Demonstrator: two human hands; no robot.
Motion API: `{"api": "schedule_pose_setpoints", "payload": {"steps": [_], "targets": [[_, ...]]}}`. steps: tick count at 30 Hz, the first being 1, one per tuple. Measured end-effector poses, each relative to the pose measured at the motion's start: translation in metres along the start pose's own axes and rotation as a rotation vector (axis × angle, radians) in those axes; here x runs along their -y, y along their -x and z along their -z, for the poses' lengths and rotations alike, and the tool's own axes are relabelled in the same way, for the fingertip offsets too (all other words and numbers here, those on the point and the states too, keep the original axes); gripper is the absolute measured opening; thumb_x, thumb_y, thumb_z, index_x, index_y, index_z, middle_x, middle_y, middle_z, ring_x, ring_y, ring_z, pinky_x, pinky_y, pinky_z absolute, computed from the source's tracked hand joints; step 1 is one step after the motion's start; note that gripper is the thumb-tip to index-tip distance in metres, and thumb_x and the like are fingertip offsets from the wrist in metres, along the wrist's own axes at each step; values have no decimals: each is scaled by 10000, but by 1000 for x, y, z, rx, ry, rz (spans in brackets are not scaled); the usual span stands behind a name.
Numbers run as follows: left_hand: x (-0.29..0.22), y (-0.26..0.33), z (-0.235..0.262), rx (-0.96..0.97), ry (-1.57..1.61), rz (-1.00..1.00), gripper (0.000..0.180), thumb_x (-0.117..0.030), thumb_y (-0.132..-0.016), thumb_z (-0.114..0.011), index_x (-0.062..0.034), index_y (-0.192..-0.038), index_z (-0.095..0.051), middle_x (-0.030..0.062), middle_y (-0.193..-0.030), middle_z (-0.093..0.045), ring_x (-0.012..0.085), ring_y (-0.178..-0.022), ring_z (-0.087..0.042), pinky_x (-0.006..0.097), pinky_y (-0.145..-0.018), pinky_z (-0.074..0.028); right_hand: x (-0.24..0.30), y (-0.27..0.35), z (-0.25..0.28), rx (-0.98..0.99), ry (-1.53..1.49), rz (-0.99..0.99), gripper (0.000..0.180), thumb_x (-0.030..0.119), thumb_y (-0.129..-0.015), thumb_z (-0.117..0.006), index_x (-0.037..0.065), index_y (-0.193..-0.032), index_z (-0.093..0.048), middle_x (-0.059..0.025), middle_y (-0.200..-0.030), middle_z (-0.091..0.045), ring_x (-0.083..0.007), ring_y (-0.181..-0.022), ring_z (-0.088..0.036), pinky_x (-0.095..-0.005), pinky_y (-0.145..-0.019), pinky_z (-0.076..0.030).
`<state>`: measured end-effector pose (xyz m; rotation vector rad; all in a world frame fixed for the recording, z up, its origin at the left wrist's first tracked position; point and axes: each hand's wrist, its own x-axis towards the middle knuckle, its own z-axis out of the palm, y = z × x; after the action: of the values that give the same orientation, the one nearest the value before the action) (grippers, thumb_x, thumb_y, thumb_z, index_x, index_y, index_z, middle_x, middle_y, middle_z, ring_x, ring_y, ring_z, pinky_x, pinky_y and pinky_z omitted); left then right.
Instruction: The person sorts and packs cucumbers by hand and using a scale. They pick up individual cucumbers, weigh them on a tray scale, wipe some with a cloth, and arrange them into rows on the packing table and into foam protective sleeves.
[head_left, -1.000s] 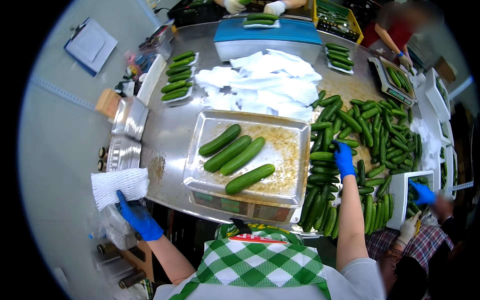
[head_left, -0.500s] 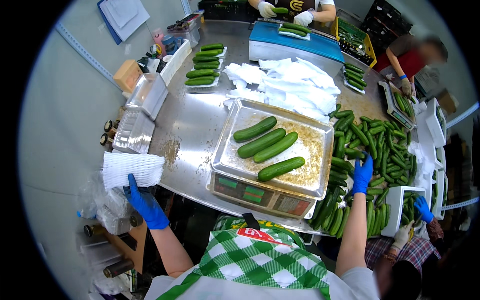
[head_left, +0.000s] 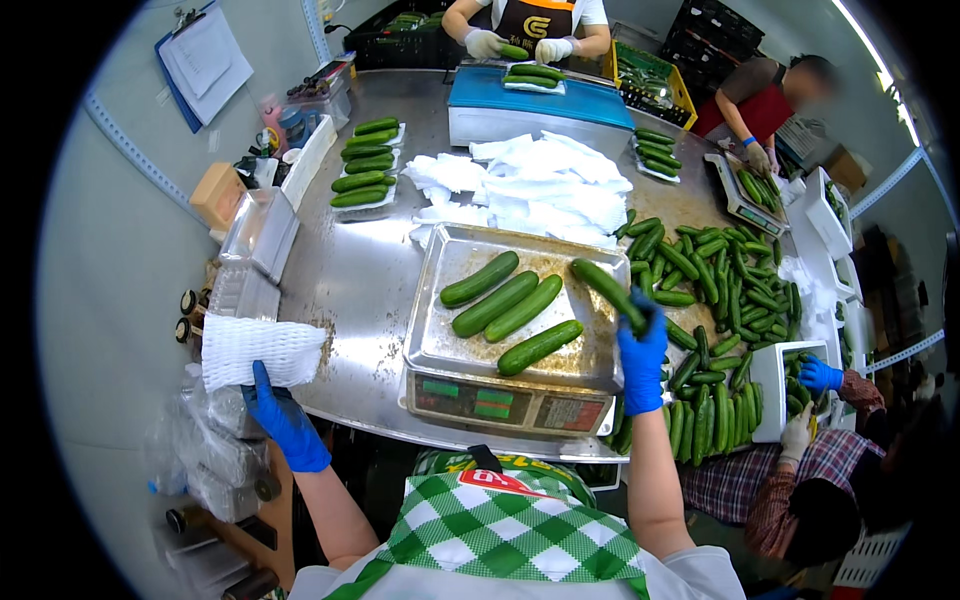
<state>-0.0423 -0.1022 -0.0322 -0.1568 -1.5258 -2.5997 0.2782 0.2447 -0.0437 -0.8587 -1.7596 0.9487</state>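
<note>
In my blue-gloved left hand (head_left: pixel 285 420) is a white foam-net sleeve (head_left: pixel 262 350), gripped at its lower edge left of the table. My right hand (head_left: pixel 643 355), also gloved in blue, grips one end of a cucumber (head_left: pixel 605 290) over the right rim of the scale. Several cucumbers (head_left: pixel 495 304) lie on the metal tray of that weighing scale (head_left: pixel 590 345), slanting side by side. To the right of the scale spreads a big heap of loose cucumbers (head_left: pixel 740 275).
Crumpled white foam nets (head_left: pixel 550 190) are piled behind the scale. Packed cucumbers (head_left: pixel 365 160) sit at the back left. Clear plastic trays (head_left: pixel 258 235) stack along the left edge. Co-workers handle cucumbers at a blue-topped box (head_left: pixel 540 115), a far-right scale (head_left: pixel 745 200) and a white foam box (head_left: pixel 775 390).
My right hand has come left from the heap, lifting a cucumber to the scale's right rim. My left hand still holds the foam net. The whole view has shifted slightly.
</note>
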Motion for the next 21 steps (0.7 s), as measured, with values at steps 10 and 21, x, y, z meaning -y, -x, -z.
{"api": "schedule_pose_setpoints", "payload": {"steps": [10, 21], "targets": [[-25, -31, 32, -11, -61, 2, 374, -120, -893, -524, 18, -1235, -463, 144, -1218, -512, 237, -1085, -510, 357, -953, -390, 108, 31, -89, 435, 253, 330, 422, 3, -703, -649, 62, -1111, -562, -153, -1099, -546, -324, -1064, -509, -387, -905, -417], [-44, -89, 45, 83, -26, -53, 371, -117, -883, -549, 24, -1219, -477, 142, -1215, -508, 231, -1081, -508, 364, -946, -401, 86, 15, -140, 388, 505, 447, 309, 19, -698, -628, 89, -997, -590, -103, -934, -584, -285, -861, -564, -358, -718, -479]]}}
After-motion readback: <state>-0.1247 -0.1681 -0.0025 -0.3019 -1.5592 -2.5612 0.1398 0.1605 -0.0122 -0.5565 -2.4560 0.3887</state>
